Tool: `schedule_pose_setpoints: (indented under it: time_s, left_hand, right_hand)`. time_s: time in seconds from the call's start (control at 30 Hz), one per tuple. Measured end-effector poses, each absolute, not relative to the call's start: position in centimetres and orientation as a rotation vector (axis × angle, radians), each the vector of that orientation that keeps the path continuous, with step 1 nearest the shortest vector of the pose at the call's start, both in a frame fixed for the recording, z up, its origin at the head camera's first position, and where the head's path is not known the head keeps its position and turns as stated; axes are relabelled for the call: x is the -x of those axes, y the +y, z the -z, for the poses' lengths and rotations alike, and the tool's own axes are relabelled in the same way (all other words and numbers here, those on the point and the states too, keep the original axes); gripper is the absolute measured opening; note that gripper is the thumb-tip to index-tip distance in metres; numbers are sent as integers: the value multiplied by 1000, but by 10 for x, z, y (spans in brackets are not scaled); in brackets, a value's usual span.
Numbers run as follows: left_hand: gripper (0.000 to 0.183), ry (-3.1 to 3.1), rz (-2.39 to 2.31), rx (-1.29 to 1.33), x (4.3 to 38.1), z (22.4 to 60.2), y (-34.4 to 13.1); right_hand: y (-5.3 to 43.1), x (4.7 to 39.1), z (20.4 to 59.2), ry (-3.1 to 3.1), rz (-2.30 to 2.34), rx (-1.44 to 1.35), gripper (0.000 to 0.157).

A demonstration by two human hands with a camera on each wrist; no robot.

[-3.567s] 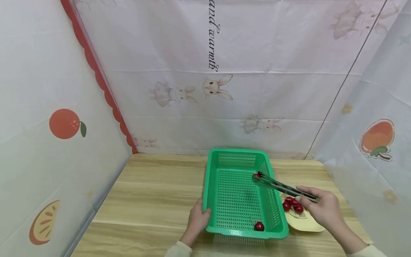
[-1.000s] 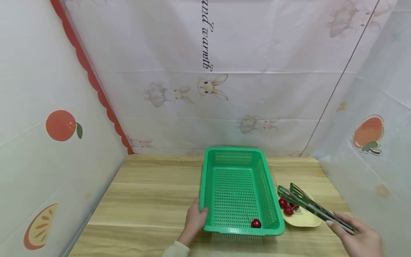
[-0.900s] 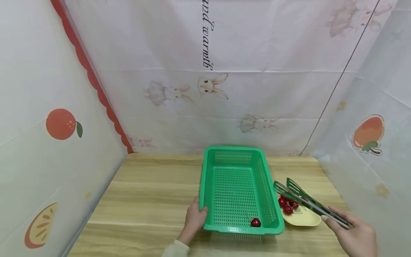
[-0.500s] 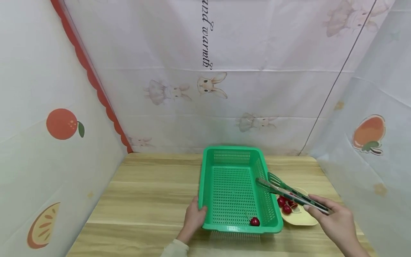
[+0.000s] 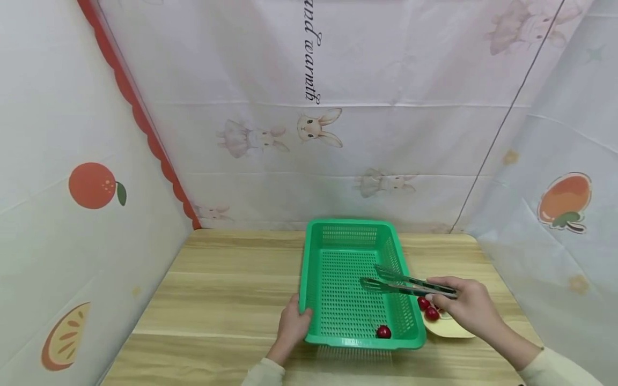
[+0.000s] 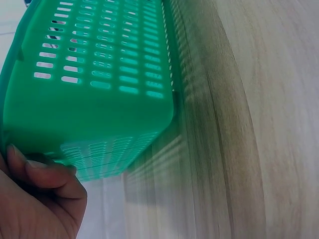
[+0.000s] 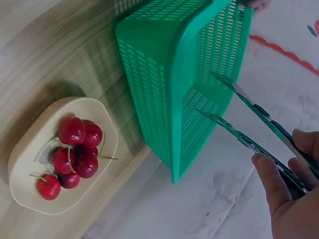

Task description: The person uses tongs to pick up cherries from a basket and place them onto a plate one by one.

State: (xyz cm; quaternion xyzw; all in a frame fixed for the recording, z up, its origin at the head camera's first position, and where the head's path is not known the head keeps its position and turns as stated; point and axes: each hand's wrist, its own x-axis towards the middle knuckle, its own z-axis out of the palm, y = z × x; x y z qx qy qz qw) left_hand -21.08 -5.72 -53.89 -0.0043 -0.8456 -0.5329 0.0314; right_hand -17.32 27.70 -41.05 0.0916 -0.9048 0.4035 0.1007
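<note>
My left hand [image 5: 293,324] grips the near left rim of a green perforated plastic basket [image 5: 362,341], thumb over the edge. The left wrist view shows curled fingers [image 6: 52,177] at that rim. My right hand [image 5: 465,305] holds metal tongs [image 5: 405,290] by their handle, over the basket's right wall. Their two slotted ends reach inside the basket, spread apart with nothing between them. One red cherry [image 5: 383,332] lies in the basket's near right corner. Several cherries [image 7: 72,130] with stems sit on a pale yellow plate [image 7: 27,164], partly hidden by my right hand in the head view.
Under everything is a light wooden table [image 5: 217,300]. The plate stands close to the basket's right side. A printed curtain [image 5: 270,198] hangs right behind the basket, with side curtains at left and right.
At 3.6 s ago the tongs held a cherry by the basket's right wall. They were then empty over the plate, and have since moved left into the basket. My left hand stays put.
</note>
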Motion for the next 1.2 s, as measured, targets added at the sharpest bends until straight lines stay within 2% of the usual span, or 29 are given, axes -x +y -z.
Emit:
schedule_pose_setpoints:
  time_s: [0.47, 1.2]
  left_hand:
    - [37, -2620, 1605, -21, 209, 540, -59]
    - [38, -2595, 1601, -16, 212, 539, -56]
  right_hand:
    - [257, 193, 389, -2903, -1206, -761, 32]
    - [223, 217, 374, -3061, -867, -1232, 22]
